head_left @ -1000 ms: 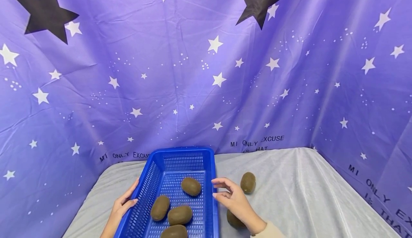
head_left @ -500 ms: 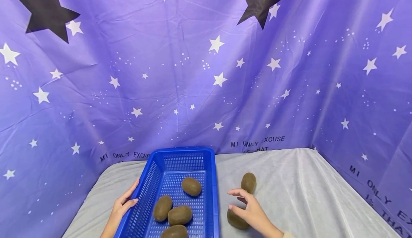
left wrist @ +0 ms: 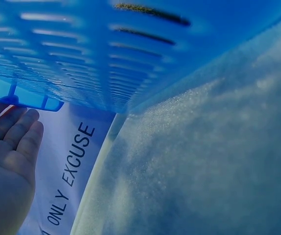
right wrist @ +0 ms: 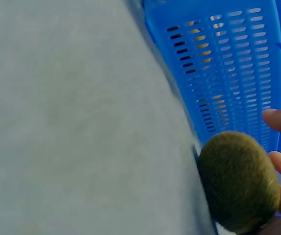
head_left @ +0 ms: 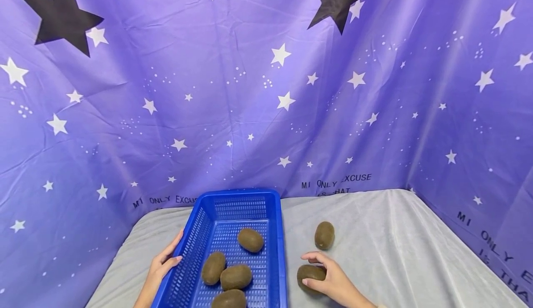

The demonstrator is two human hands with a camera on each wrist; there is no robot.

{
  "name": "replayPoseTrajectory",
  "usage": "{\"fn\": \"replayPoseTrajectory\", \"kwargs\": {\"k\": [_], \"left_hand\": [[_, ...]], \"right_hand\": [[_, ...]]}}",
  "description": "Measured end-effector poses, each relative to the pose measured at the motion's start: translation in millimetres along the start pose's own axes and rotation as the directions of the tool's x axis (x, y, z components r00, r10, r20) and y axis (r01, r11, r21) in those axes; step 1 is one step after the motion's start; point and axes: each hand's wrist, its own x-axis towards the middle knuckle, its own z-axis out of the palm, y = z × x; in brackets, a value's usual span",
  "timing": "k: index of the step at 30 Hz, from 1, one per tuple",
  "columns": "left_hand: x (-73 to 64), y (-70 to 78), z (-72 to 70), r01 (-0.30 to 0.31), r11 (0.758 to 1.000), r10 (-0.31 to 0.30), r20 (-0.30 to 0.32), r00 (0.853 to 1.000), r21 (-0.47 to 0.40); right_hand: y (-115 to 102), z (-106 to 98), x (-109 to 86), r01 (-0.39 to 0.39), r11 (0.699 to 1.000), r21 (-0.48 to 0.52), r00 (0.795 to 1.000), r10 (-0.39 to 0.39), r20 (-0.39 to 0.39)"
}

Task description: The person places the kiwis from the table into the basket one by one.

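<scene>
My left hand (head_left: 161,261) rests against the left rim of a blue plastic basket (head_left: 280,252), fingers mostly straight. In the left wrist view, the fingers (left wrist: 20,129) lie just under the basket's rim. Several brown, fuzzy kiwis lie inside, among them one kiwi (head_left: 251,240) farther back. On the cloth to the basket's right, my right hand (head_left: 333,278) spreads around another kiwi (head_left: 310,275). Its thumb overlaps the fruit, while the index finger arches above it with a gap. The right wrist view shows this kiwi (right wrist: 239,181) close beside the fingers.
One more kiwi (head_left: 324,235) lies on the grey cloth (head_left: 387,243), beyond my right hand. A purple curtain (head_left: 233,90) with stars and printed words hangs behind and along the sides, meeting the cloth's far edge.
My right hand has moved from the basket's right rim, right and toward me, to the nearer loose kiwi. One kiwi in the basket has shifted slightly right against its neighbour. The left hand stays put.
</scene>
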Motion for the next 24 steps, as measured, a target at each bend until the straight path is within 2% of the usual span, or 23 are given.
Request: {"fn": "replayPoseTrajectory", "kwargs": {"k": [6,9,13,18,24], "left_hand": [[-0.2,-0.5,-0.3,0.017,1.000,-0.017,-0.009,1.000,0.024],[1.4,-0.1,-1.1,-0.014,0.998,0.014,-0.009,1.000,0.056],[1.9,-0.6,-0.8,-0.038,0.997,0.039,-0.009,0.999,0.062],[2.2,0.0,-0.3,-0.013,0.998,0.014,-0.013,1.000,0.055],[1.5,0.4,-0.2,0.019,0.999,-0.019,-0.014,1.000,0.031]], "right_hand": [[7.4,-3.3,-4.1,0.010,0.999,0.042,0.999,-0.011,0.037],[11.4,-5.0,-4.1,0.025,0.997,0.068,0.998,-0.029,0.047],[15.2,-7.4,-4.0,-0.001,0.994,0.107,0.997,-0.008,0.083],[16.8,-9.7,-4.8,-0.068,0.989,0.128,0.990,0.050,0.135],[18.4,-10.0,-4.9,-0.093,0.984,0.154,0.984,0.067,0.168]]}}
